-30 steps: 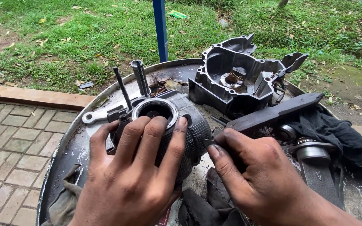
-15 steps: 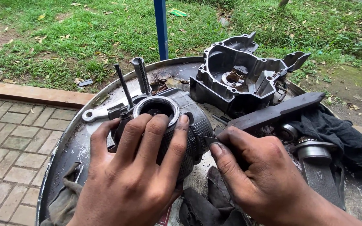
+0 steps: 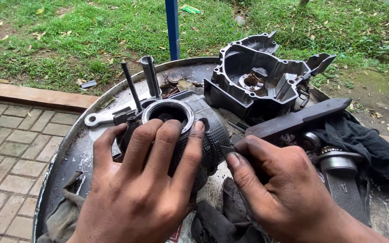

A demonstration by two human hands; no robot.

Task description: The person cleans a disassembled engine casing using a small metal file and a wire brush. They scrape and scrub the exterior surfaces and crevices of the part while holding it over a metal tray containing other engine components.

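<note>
Gripping finned cylinder (image 3: 190, 135) w/ left hand (image 3: 136, 189) fingers wrapped round it, right hand (image 3: 289, 193) pinches thin blade (image 3: 227, 150) at its side — scraping underway, crankcase half (image 3: 262, 81) beyond fingertips untouched.

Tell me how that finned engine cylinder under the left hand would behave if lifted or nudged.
The finned cylinder looks like solid cast metal, so probably heavy and rigid. Its round body lies sideways under the left hand, so it may roll. The grimy round tray suggests a greasy, slippery grip.
</note>
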